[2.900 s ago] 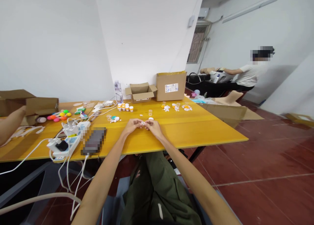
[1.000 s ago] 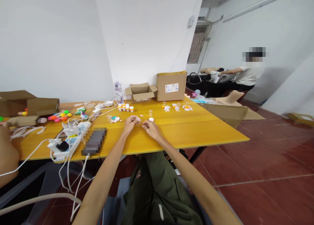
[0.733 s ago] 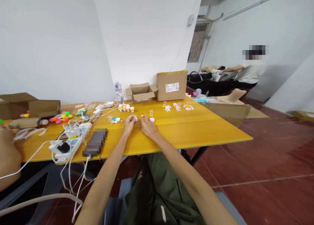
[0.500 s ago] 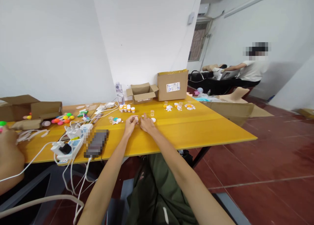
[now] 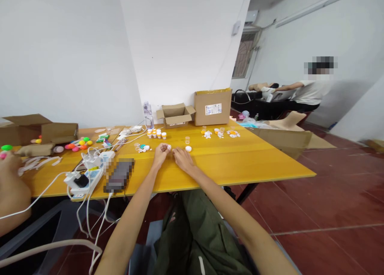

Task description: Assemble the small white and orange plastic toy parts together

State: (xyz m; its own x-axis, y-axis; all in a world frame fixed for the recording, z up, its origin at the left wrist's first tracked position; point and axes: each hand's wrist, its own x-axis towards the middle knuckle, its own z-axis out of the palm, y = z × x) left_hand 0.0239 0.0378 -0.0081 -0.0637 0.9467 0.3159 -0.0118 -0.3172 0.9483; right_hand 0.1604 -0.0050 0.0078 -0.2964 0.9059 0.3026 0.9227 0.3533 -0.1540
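Observation:
Both my hands rest on the yellow table (image 5: pixel 240 163) in front of me. My left hand (image 5: pixel 160 154) pinches a small white piece (image 5: pixel 169 147) between its fingertips. My right hand (image 5: pixel 181 159) lies just right of it, fingers slightly curled; whether it holds anything is too small to tell. A white cap (image 5: pixel 188 148) lies on the table just beyond my right hand, and a small clear cup (image 5: pixel 187 140) stands behind it. A row of small orange-and-white bottles (image 5: pixel 155 133) stands further back.
Two cardboard boxes (image 5: pixel 213 106) and a water bottle (image 5: pixel 147 115) stand at the far edge. A power strip with white cables (image 5: pixel 85 175) and a dark device (image 5: pixel 119 175) lie left. Coloured balls (image 5: pixel 78 143) sit far left, by another person's arm (image 5: pixel 10 187). Someone sits far right.
My hands, joined together earlier, have come slightly apart; the left keeps the small white piece. The view has shifted a little. The arm at the left edge moved.

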